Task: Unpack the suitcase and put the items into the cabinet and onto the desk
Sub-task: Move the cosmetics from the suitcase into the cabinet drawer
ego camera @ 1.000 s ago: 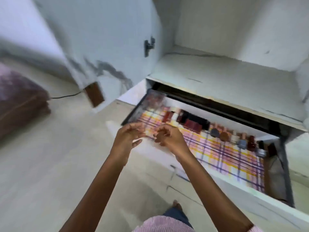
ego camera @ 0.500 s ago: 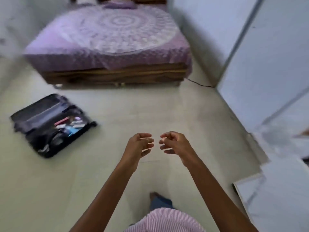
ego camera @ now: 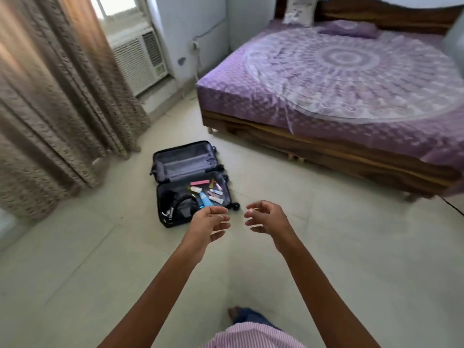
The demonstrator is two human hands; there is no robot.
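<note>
From the head camera, both arms reach forward over the pale tiled floor (ego camera: 339,259). The left hand (ego camera: 210,223) and the right hand (ego camera: 268,218) hang side by side with a gap between them, palms turned partly toward each other. Their fingers are loosely curled and relaxed, and neither hand holds or touches anything.

The black suitcase (ego camera: 182,160) lies open flat on the floor beyond the left hand, between the curtain (ego camera: 55,101) and the bed (ego camera: 326,149). Its far half shows only grey lining. The near half holds small toiletries grouped toward its right side: a pink bar (ego camera: 199,182), a white bottle (ego camera: 195,189), a blue tube (ego camera: 206,201) and a few smaller tubes (ego camera: 216,195) whose labels are too small to read. A black object with a curved black cable (ego camera: 182,200) fills the left side of that half. The left hand's fingertips overlap the suitcase's near right corner in the picture, but the hand is above it, not in contact.

The bed has a wooden frame and a purple mandala bedspread (ego camera: 351,71), with a purple pillow (ego camera: 349,29) at its head. A window air conditioner (ego camera: 138,60) sits by the curtain. At the bottom edge are a pink striped garment (ego camera: 251,335) and a bare foot (ego camera: 234,312).
</note>
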